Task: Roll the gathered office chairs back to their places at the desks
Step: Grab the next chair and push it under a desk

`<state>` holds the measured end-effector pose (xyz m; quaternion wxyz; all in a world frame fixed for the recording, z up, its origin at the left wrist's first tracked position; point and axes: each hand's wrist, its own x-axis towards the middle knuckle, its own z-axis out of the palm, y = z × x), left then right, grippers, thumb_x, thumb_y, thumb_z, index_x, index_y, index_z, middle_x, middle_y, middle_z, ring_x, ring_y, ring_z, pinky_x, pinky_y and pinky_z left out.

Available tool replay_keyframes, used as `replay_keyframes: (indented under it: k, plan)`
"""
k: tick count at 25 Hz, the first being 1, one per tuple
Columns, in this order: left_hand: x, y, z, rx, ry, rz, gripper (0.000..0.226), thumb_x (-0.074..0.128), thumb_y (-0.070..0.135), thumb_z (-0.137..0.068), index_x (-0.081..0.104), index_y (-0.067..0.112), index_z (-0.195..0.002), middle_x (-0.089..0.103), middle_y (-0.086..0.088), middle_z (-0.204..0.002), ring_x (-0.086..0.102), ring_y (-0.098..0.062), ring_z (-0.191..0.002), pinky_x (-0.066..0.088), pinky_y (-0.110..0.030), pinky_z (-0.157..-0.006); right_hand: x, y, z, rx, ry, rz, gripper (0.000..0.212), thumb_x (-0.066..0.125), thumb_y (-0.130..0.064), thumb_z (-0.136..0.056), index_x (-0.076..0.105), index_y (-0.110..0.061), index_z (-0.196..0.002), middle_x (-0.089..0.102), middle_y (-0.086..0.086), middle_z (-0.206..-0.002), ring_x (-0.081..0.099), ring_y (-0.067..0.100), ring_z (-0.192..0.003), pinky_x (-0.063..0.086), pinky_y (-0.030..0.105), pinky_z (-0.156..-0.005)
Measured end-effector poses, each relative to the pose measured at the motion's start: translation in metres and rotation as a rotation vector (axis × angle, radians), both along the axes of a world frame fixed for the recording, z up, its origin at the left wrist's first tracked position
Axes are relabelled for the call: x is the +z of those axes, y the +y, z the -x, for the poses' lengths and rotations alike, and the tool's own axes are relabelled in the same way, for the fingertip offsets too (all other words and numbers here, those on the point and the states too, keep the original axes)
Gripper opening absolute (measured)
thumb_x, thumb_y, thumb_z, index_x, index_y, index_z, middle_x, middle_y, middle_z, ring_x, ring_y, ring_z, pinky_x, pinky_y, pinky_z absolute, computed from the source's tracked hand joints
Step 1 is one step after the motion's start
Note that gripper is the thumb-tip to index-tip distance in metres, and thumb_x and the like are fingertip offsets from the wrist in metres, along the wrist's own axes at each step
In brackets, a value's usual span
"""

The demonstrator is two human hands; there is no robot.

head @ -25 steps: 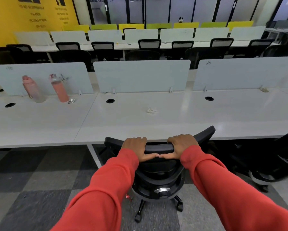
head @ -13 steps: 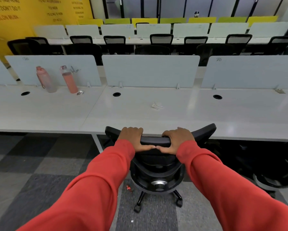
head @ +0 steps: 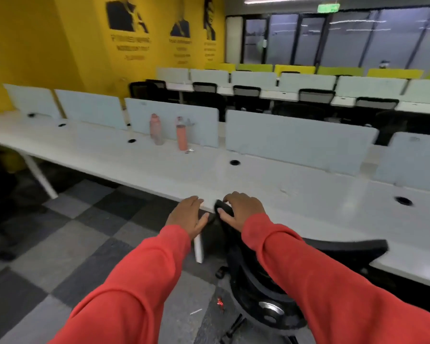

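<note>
The chair (head: 345,247) stands at 5 o'clock, its back against the desk (head: 308,194) edge. The right hand (head: 242,212) has its fingers grasping the back's left end. The left hand (head: 188,217), fingers released, lies beside it at 9 o'clock.

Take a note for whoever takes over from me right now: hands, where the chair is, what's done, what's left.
The left hand is open beside the backrest's left end; contact unclear.
The right hand grips the backrest top of the black swivel office chair.
The chair stands backrest to the front edge of the long white desk.
Done: this chair looks parked.
Left: let go, then fetch the other gathered chairs, which this view does not clearly show.
</note>
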<state>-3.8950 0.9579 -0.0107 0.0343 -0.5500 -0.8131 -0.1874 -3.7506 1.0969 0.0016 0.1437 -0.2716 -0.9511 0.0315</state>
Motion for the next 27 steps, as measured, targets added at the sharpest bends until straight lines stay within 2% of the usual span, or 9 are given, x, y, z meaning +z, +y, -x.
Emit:
replay_keyframes:
  k: [5, 9, 12, 20, 27]
  plan:
    - [0.024, -0.126, 0.079, 0.3, 0.084, 0.072, 0.087, 0.013, 0.06, -0.08, 0.045, 0.007, -0.14, 0.046, -0.013, -0.145, 0.039, -0.026, -0.136, 0.019, -0.036, -0.117, 0.017, -0.093, 0.126, 0.315, 0.071, -0.03, 0.049, 0.047, -0.056, -0.092, 0.058, -0.021, -0.125, 0.062, 0.002, -0.117, 0.057, 0.024, -0.11, 0.045, 0.039, -0.088]
    - [0.037, -0.238, 0.133, 0.556, 0.143, 0.099, 0.06, 0.039, 0.049, -0.096, 0.039, 0.011, -0.144, 0.04, -0.009, -0.149, 0.035, -0.021, -0.139, 0.018, -0.037, -0.117, 0.031, -0.195, 0.214, 0.559, 0.067, -0.067, 0.058, 0.036, -0.061, -0.09, 0.055, -0.022, -0.128, 0.061, 0.0, -0.121, 0.058, 0.022, -0.111, 0.046, 0.037, -0.088]
    - [0.044, -0.319, 0.157, 0.697, 0.163, 0.118, 0.057, 0.041, 0.048, -0.097, 0.04, 0.012, -0.142, 0.042, -0.007, -0.148, 0.037, -0.021, -0.136, 0.02, -0.038, -0.117, 0.034, -0.275, 0.264, 0.701, 0.068, -0.074, 0.052, 0.039, -0.059, -0.093, 0.053, -0.023, -0.129, 0.06, -0.004, -0.122, 0.056, 0.019, -0.113, 0.046, 0.037, -0.086]
    - [0.04, -0.488, 0.178, 0.983, 0.148, 0.165, 0.053, 0.04, 0.05, -0.096, 0.048, 0.014, -0.134, 0.053, -0.003, -0.133, 0.048, -0.022, -0.123, 0.027, -0.038, -0.112, 0.035, -0.452, 0.338, 0.977, 0.091, -0.056, 0.048, 0.041, -0.057, -0.094, 0.054, -0.024, -0.127, 0.06, -0.004, -0.12, 0.057, 0.019, -0.111, 0.043, 0.036, -0.085]
    - [0.021, -0.544, 0.204, 1.091, 0.098, 0.164, 0.048, 0.043, 0.042, -0.094, 0.05, 0.013, -0.132, 0.056, -0.005, -0.129, 0.051, -0.023, -0.12, 0.031, -0.037, -0.109, 0.026, -0.522, 0.381, 1.091, 0.079, -0.06, 0.048, 0.041, -0.057, -0.093, 0.055, -0.024, -0.126, 0.062, -0.004, -0.116, 0.058, 0.019, -0.109, 0.046, 0.038, -0.084]
